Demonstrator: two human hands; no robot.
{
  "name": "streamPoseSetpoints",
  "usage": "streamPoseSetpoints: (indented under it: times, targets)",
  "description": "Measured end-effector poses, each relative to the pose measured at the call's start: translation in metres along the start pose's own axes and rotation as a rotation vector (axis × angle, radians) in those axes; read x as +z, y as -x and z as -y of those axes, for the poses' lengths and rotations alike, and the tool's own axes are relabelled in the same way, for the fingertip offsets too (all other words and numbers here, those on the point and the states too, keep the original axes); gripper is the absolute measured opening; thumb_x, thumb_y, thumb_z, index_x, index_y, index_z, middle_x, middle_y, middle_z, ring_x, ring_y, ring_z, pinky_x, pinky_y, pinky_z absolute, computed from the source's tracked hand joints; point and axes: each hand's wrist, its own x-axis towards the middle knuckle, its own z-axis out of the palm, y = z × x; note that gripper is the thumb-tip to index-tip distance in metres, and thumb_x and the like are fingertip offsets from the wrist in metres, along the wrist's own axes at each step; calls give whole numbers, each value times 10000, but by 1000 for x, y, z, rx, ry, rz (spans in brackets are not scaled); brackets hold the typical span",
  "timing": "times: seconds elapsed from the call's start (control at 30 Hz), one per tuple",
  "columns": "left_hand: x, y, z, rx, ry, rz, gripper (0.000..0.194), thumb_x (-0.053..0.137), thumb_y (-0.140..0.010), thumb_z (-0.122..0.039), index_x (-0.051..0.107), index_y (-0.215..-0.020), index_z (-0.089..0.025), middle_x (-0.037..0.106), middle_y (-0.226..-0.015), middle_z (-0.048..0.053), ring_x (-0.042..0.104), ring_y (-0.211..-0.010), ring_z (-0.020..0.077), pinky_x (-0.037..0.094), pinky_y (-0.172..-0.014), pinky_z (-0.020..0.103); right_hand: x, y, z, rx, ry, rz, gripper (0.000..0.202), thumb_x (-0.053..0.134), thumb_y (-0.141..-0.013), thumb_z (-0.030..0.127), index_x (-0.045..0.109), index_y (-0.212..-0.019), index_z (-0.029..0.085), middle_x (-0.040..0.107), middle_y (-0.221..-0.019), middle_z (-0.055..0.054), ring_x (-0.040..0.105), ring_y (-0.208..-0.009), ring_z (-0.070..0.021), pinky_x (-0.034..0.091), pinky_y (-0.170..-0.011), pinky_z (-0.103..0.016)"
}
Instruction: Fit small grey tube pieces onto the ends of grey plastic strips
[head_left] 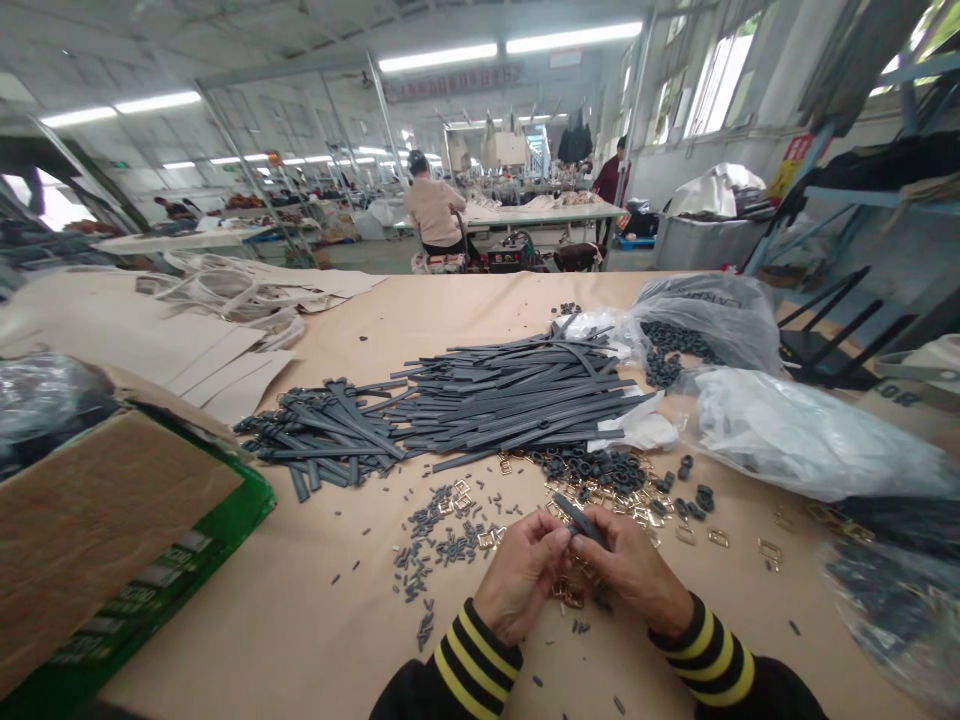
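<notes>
Both my hands meet over the near middle of the table, fingers closed on one dark grey strap [575, 515]. My left hand [525, 565] pinches its near end between thumb and fingers. My right hand [630, 565] grips the same strap from the other side, thumb on top. What lies beneath the fingertips is hidden. Gold buckles [637, 500] are scattered just behind and under the hands. A heap of dark loops [592, 470] sits behind them. Small dark cut pieces [450, 545] lie left of my left hand.
A pile of long dark straps [517, 390] lies across the table, with looped straps [330, 430] at its left. A cardboard box [112, 540] stands at left, beige panels [150, 330] behind it. Plastic bags [817, 430] cover the right side. Two people [435, 205] are farther back.
</notes>
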Motion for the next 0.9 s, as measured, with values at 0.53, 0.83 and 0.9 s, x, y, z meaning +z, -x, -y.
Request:
streamPoseSetpoints:
  times: [0.53,0.83,0.9]
  targets:
    - [0,12,1,-68,190,55,119,553,-779,-199,527,-807,-87,534,-760,34,520,-614,49,422,-538,137,-1,3,4,-42,-330,137,237,592,-707,393,536,-731,164,491,-630,37,449,-582,-109,375,-541,-225]
    - [3,19,-2,-28,54,-76,167,615,-727,-207,531,-823,-98,587,-698,21,563,-571,53,457,-565,138,4,6,1,51,-414,180,277,586,-722,430,518,-738,162,460,-572,56,399,-479,-73,313,-444,-199]
    - [1,20,-3,-27,-9,-41,182,623,-717,-210,542,-833,-95,603,-720,32,572,-592,62,457,-584,149,4,6,-1,38,-404,192,279,589,-721,429,528,-750,157,482,-592,46,432,-512,-83,344,-472,-206]
